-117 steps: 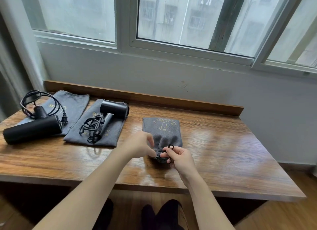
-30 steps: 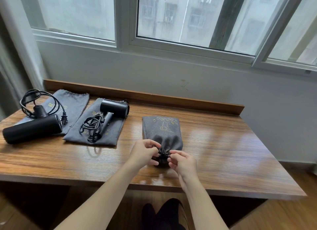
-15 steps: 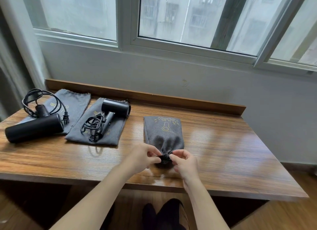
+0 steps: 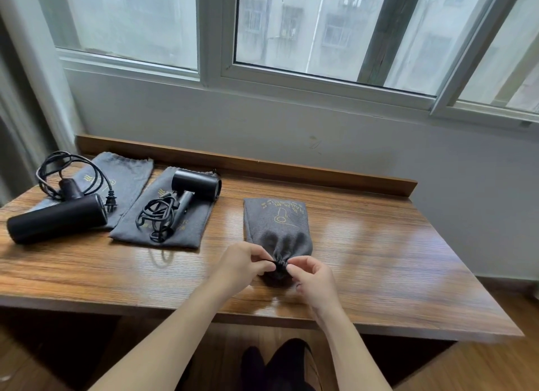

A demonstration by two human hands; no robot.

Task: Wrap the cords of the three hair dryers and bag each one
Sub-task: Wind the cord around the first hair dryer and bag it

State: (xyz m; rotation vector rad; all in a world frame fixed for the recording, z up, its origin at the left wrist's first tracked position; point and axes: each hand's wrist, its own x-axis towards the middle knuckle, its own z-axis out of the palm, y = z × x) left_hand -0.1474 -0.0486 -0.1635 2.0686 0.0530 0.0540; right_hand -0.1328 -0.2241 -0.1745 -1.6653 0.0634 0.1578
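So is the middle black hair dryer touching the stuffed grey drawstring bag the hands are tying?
Apart. The head view shows bare wooden table between the middle black hair dryer, lying on its own flat grey pouch, and the stuffed grey drawstring bag.

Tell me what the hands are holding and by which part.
Both hands, left and right, pinch the drawstring at the gathered mouth of the filled grey bag.

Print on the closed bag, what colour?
Yellow-gold, on the dark grey bag; head view, near its far end.
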